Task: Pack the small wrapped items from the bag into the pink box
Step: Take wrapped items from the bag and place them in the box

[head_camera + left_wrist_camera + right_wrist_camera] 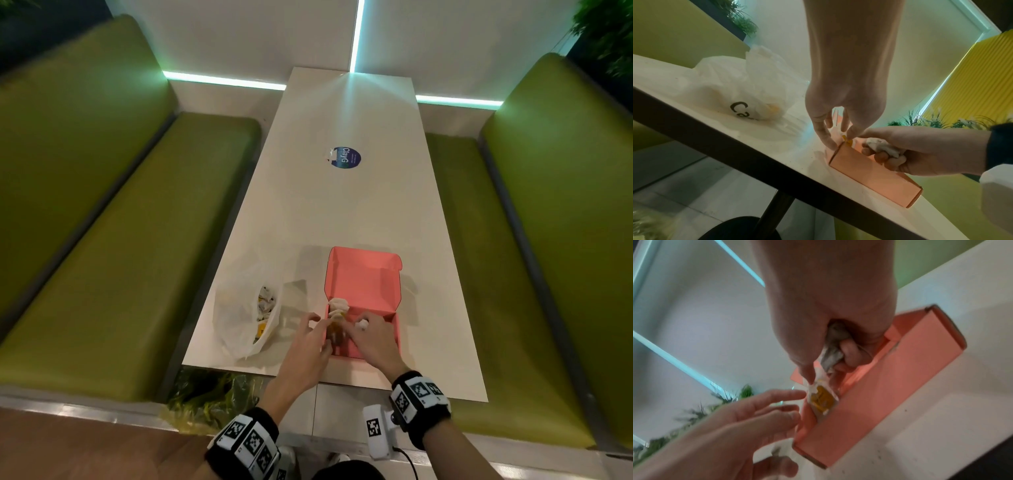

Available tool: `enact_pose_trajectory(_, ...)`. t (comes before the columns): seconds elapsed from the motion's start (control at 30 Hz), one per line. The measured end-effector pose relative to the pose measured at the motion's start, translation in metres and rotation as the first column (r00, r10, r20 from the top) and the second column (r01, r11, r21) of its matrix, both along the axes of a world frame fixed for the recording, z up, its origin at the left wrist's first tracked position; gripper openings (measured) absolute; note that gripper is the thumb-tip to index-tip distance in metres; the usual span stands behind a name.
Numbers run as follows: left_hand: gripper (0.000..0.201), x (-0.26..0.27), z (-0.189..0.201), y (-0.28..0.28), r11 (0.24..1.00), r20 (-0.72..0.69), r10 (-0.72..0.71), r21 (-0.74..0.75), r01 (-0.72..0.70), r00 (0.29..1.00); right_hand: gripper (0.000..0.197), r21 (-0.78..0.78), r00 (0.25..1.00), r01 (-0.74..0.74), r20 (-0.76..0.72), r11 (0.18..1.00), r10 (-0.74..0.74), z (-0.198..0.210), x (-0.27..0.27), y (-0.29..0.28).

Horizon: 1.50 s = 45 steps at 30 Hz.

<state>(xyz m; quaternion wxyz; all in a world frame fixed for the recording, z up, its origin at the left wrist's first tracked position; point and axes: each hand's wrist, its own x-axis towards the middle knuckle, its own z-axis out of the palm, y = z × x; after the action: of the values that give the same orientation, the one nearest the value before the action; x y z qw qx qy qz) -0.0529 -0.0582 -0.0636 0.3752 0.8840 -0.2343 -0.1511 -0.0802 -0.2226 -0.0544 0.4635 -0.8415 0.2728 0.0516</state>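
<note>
The pink box [363, 277] stands open near the table's front edge, lid upright. A white wrapped item [339, 303] lies in its far left corner. My right hand [356, 325] hovers over the box. Its curled fingers hold a crumpled white wrapped item [832, 350] while thumb and forefinger pinch a clear packet with yellow filling [822, 399] at the box's left end. My left hand [795, 404] is beside that end, fingers straight, tips close to the packet and the box wall [869, 175]. The white plastic bag [236, 315] lies left of the box, more wrapped items [265, 301] showing in its mouth.
The long white table [342, 212] runs away from me between two green benches [120, 257]. A round dark sticker [342, 157] sits mid-table. A clear bag of greens [209, 401] lies below the table's near left corner.
</note>
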Motion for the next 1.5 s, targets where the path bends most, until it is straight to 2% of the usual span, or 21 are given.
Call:
enact_pose_trajectory(0.1,0.035,-0.002,0.018,-0.001,0.995,0.088,0.047,-0.093,-0.039,0.995,0.043,0.273,0.99,0.091,0.078,0.958,-0.116,0.021,-0.004,-0.007)
enact_pose_trajectory(0.2,0.027,-0.001,0.041,-0.011,0.985,0.152,0.039,-0.173,-0.012,0.988,0.061,0.598,0.97,0.16,0.054,0.785,-0.239,0.032,-0.003,-0.011)
enact_pose_trajectory(0.27,0.029,0.0,0.053,-0.022,0.985,0.167,-0.004,-0.169,0.033,0.986,0.063,0.713,0.951,0.196,0.029,0.673,-0.307,0.039,-0.001,-0.012)
enact_pose_trajectory(0.33,0.033,0.001,0.06,-0.031,0.99,0.156,-0.033,-0.132,0.054,0.987,0.059,0.766,0.949,0.179,0.031,0.618,-0.313,0.046,0.0,-0.01)
enact_pose_trajectory(0.47,0.033,0.008,0.062,-0.042,0.976,0.004,0.039,-0.215,-0.037,0.999,0.042,0.735,0.966,0.116,0.073,0.668,-0.247,0.053,-0.002,-0.007)
enact_pose_trajectory(0.57,0.016,0.015,0.061,-0.044,0.964,-0.052,0.063,-0.257,-0.074,0.997,0.034,0.68,0.974,0.063,0.119,0.731,-0.195,0.054,-0.005,-0.005)
enact_pose_trajectory(0.67,0.005,0.018,0.062,-0.043,0.948,-0.098,0.08,-0.301,-0.106,0.992,0.025,0.688,0.971,0.065,0.123,0.723,-0.204,0.054,-0.008,-0.005)
enact_pose_trajectory(0.87,0.007,0.018,0.063,-0.043,0.93,-0.221,0.097,-0.328,-0.168,0.97,0.026,0.681,0.973,0.07,0.114,0.729,-0.2,0.054,-0.011,-0.009)
enact_pose_trajectory(1.07,0.021,0.019,0.061,-0.042,0.905,-0.178,0.183,-0.354,-0.236,0.967,0.029,0.629,0.958,0.122,0.128,0.768,-0.257,0.044,-0.008,-0.013)
enact_pose_trajectory(1.27,0.021,0.026,0.055,-0.046,0.876,-0.17,0.262,-0.372,-0.308,0.95,0.029,0.629,0.934,0.178,0.133,0.756,-0.33,0.04,-0.007,-0.017)
enact_pose_trajectory(1.37,0.027,0.031,0.059,-0.045,0.855,-0.162,0.294,-0.396,-0.335,0.942,0.028,0.637,0.924,0.211,0.118,0.742,-0.363,0.04,-0.008,-0.019)
enact_pose_trajectory(1.5,0.031,0.036,0.07,-0.041,0.848,-0.178,0.248,-0.435,-0.303,0.952,0.023,0.666,0.906,0.252,0.094,0.703,-0.413,0.043,-0.007,-0.026)
